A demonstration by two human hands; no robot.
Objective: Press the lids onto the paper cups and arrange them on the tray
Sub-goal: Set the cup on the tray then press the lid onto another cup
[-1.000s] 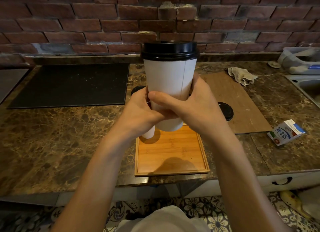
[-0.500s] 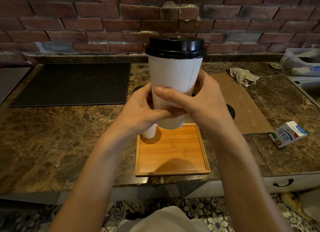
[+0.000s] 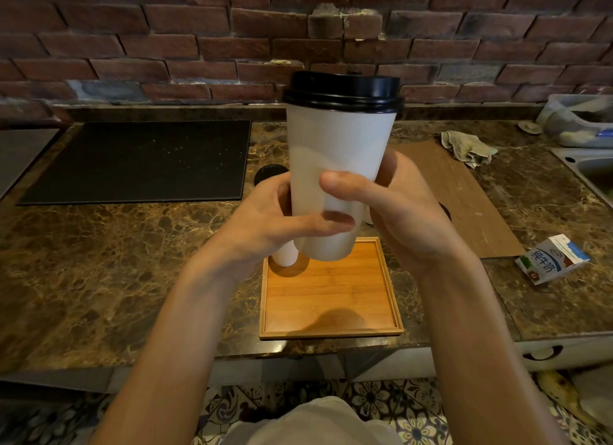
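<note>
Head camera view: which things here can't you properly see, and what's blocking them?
Second cup on the tray: only its base shows; the left hand hides its top, so lidded or not is unknowable.
Loose black lid: mostly behind the right hand.
Held cup: contents hidden by its lid.
Sink: cut off by the right edge.

1. A square wooden tray (image 3: 331, 298) lies on the marble desk (image 3: 132, 262).
2. A white paper cup (image 3: 285, 258) stands in its back left corner.
3. The left hand (image 3: 265, 219) and right hand (image 3: 408, 212) hold a black-lidded white paper cup (image 3: 335, 159) above it.
4. A black rectangular mat (image 3: 139, 161) lies left, a milk carton (image 3: 552, 259) right.
</note>
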